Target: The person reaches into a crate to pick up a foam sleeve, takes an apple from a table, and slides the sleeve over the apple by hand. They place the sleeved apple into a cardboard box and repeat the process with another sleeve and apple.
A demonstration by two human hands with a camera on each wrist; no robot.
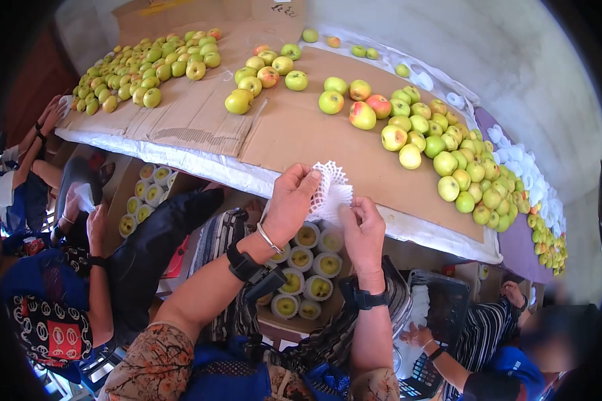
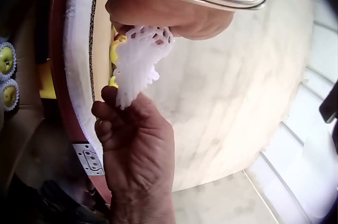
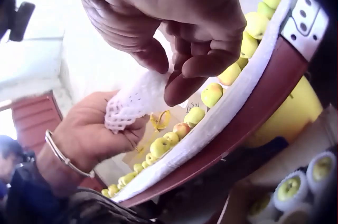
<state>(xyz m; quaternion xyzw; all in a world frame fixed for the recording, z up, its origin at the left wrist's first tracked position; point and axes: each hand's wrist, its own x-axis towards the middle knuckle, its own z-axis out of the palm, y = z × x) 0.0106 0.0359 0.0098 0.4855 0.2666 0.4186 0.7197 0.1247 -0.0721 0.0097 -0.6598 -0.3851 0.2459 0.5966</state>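
Between my two hands, over the near table edge, is a white foam fruit net. My left hand, with a bangle on its wrist, pinches one end of the net. The right hand pinches the other end between thumb and fingertips. In the left wrist view the net hangs narrow and bunched toward the right fingers. The right wrist view shows its open mesh by the left hand. Below my hands, a box holds netted apples in rows.
Loose apples cover the right of the cardboard-topped table, with another heap at far left. White foam nets lie along the back right. People sit on both sides. A black crate stands at my right, another apple box at left.
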